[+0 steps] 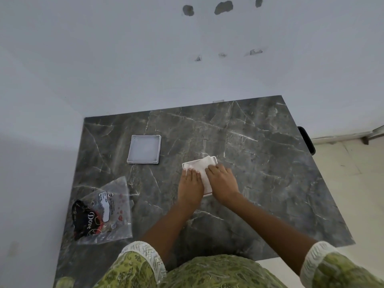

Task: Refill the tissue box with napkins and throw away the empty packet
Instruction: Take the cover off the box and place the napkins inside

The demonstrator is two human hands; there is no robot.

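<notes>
Dark marble table (259, 163) carries a white tissue box (214, 158) filled with napkins (202, 165); left hand (190, 187) and right hand (222, 185) press flat on them, fingers together. Its lid (144, 149) lies well apart, empty packet (104, 213) nearer left.

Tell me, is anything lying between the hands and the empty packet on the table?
Nothing visible. Both the left hand and the right hand press on the napkins in the tissue box; only bare marble table separates them from the empty packet.
</notes>
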